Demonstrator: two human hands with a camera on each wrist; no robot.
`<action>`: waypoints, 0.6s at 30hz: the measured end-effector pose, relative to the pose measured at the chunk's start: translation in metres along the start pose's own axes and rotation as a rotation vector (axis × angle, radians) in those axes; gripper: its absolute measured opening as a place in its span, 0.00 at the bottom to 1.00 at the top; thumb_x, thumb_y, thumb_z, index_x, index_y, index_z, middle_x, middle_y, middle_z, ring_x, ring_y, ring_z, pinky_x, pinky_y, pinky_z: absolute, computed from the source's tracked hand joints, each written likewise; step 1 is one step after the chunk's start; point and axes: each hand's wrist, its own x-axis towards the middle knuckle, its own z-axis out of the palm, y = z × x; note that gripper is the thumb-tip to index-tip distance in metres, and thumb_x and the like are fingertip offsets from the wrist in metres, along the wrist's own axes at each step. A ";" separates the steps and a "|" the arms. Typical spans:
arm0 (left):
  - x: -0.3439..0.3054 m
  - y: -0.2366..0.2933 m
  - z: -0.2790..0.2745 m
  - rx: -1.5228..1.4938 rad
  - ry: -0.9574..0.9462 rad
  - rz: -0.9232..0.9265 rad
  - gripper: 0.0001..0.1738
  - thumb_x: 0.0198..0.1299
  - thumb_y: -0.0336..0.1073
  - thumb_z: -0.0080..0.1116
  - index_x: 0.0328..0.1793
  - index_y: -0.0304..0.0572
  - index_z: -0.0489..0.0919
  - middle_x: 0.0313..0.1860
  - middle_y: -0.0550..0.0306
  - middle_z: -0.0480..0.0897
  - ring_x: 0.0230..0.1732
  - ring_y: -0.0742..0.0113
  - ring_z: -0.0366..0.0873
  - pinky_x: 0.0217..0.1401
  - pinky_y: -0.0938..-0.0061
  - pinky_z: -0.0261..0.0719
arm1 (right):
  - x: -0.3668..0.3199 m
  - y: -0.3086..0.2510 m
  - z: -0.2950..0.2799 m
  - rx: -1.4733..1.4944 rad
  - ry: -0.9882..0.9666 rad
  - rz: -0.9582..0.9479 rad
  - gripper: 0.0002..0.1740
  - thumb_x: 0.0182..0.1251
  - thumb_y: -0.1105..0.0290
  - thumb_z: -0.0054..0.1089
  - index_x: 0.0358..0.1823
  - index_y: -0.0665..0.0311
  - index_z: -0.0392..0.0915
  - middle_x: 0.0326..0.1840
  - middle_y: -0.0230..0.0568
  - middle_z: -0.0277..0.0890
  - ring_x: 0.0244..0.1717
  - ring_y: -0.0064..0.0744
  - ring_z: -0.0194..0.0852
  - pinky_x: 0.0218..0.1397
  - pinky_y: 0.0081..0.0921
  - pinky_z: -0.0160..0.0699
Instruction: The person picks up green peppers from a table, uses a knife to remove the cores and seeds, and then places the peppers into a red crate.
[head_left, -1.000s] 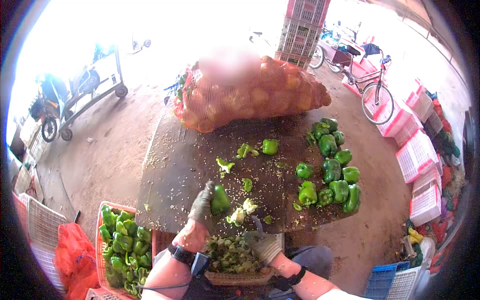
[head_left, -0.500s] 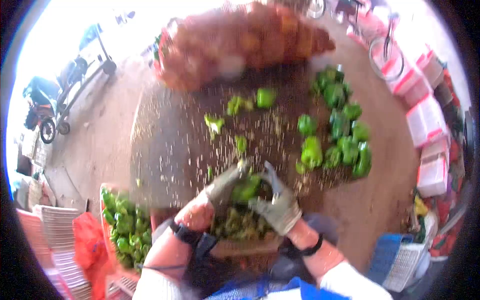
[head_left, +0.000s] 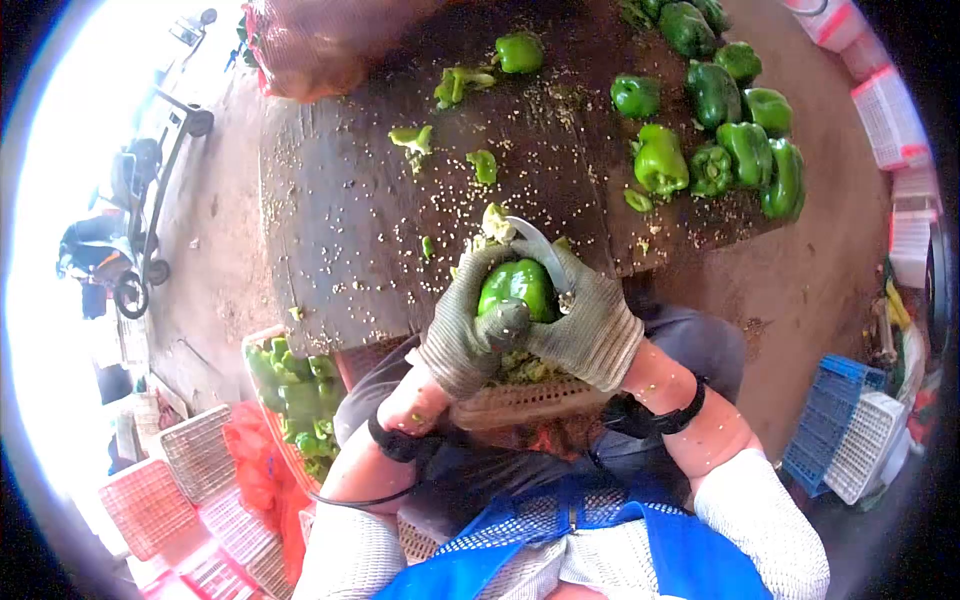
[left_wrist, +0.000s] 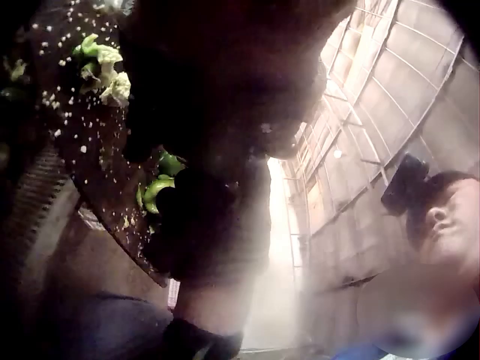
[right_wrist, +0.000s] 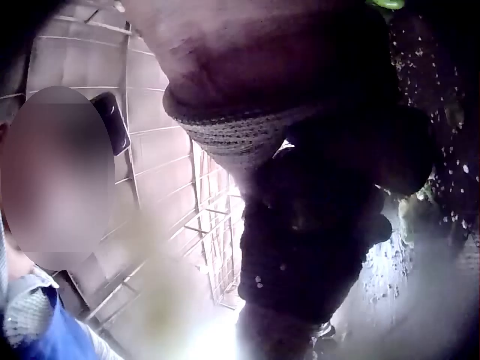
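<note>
A glossy green bell pepper [head_left: 518,284] sits between two gloved hands, close over the near table edge in the head view. My left hand [head_left: 462,330] grips it from the left, thumb across its near side. My right hand [head_left: 597,325] holds a knife with a curved blade [head_left: 541,245] that arcs along the pepper's far right side; the handle is hidden in the glove. Pale pepper cores [head_left: 495,225] lie just beyond the hands. In both wrist views the hands are mostly dark silhouettes.
Several whole green peppers [head_left: 745,150] stand at the table's right, with seeds and scraps [head_left: 483,166] over its dark top [head_left: 330,250]. Under the hands is a basket [head_left: 530,402] of trimmings. A crate of peppers [head_left: 290,400] stands left, a net sack [head_left: 310,50] at the far left.
The right hand has come up from the trimmings basket with the knife and joined the left at the pepper. The left hand has brought the pepper rightward and nearer. The head view has tilted down.
</note>
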 end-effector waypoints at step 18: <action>0.021 -0.017 0.030 -1.076 0.261 -0.426 0.36 0.67 0.69 0.36 0.64 0.49 0.72 0.58 0.50 0.77 0.60 0.52 0.74 0.66 0.56 0.70 | 0.011 -0.011 0.021 -0.126 0.341 0.206 0.22 0.51 0.69 0.67 0.51 0.57 0.75 0.41 0.51 0.73 0.45 0.55 0.74 0.50 0.43 0.77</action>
